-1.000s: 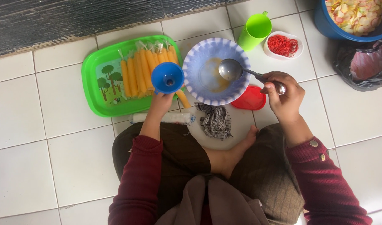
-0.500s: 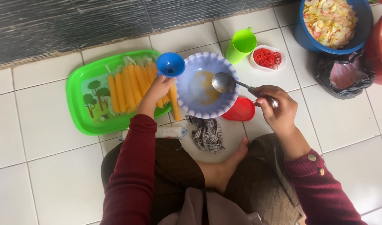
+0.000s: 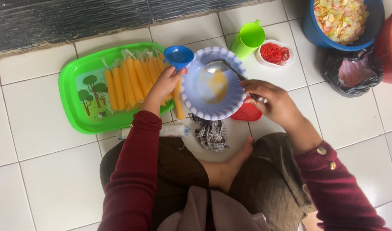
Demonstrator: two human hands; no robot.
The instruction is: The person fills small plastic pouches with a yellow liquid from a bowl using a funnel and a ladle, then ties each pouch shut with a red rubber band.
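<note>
Home food prep (tiled floor (image 3: 42, 128))

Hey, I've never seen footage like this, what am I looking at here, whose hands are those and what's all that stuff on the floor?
There is no machine: this is one camera worn on a person's head, looking down at their own two bare hands while they sit on a tiled floor. The left hand holds a blue funnel set in a thin orange tube. The right hand holds a ladle over a pale blue bowl with a little orange liquid. Beside it a green tray carries a row of filled orange tubes. Farther back stand a green cup, a small dish of red rubber bands and a blue bucket. A checked cloth lies near the foot.
</note>
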